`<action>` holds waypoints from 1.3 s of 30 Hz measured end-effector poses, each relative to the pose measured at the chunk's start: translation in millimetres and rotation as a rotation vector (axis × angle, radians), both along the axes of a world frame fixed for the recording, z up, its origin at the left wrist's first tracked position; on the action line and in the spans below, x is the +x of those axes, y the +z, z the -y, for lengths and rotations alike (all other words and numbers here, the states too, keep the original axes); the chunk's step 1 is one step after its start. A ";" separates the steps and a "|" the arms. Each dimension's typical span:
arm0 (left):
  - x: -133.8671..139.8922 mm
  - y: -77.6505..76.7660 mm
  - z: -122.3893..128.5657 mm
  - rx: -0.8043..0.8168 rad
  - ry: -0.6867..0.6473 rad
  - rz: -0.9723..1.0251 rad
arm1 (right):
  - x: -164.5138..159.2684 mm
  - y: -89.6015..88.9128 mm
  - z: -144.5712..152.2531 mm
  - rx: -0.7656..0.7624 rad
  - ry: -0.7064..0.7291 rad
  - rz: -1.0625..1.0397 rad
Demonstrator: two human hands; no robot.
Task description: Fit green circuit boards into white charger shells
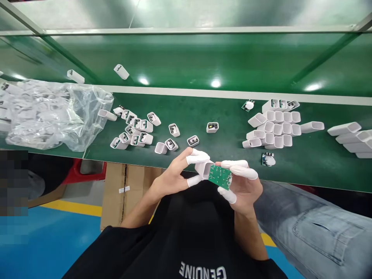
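Note:
White finger cots cover several fingertips of both hands. Between the thumb and fingers of my left hand [180,172] is a white plastic charger housing [202,169], its open end turned right. A green circuit board [220,176] is gripped at its right end by my right hand [242,186]. The board's left edge meets the mouth of the housing; how far it reaches inside I cannot tell. Solder points show on the board's near face. Both hands are in front of the bench's near edge, close to my body.
Several housings with boards inside [136,124] stand left on the green bench [186,104]. Hollow housings [273,126] are grouped at right, with loose circuit boards [267,159] beside them. A plastic bag of white parts [52,116] lies far left. A shelf rail [203,30] crosses above.

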State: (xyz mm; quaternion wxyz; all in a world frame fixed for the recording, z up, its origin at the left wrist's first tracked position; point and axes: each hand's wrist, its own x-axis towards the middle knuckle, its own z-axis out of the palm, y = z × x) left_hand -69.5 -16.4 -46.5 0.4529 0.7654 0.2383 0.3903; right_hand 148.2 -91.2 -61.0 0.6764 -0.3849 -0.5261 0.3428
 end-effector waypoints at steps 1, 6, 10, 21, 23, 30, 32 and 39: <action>0.6 0.6 -0.2 0.012 -0.002 0.006 | -0.1 -1.5 0.3 0.005 0.000 0.006; 3.6 1.2 -1.3 0.041 -0.007 0.023 | 0.0 -8.5 1.9 0.022 0.033 -0.011; 3.9 0.1 -0.6 0.039 0.000 0.013 | -0.1 -9.1 2.7 0.030 0.040 -0.009; 2.2 1.6 -0.8 0.040 0.005 -0.009 | 1.6 -13.1 6.9 -0.029 0.048 0.060; 2.2 0.9 -0.7 0.044 0.005 -0.008 | 1.5 -14.0 6.7 -0.025 0.050 0.066; 1.5 -1.4 -0.3 0.032 0.006 -0.017 | 0.6 -13.1 4.1 -0.024 0.060 0.107; 1.1 -3.2 0.2 0.009 0.000 -0.011 | 0.3 -12.5 3.2 -0.028 0.071 0.140; -0.4 -19.4 4.8 -0.164 0.047 0.039 | 5.5 -9.7 1.6 -0.022 -0.017 0.390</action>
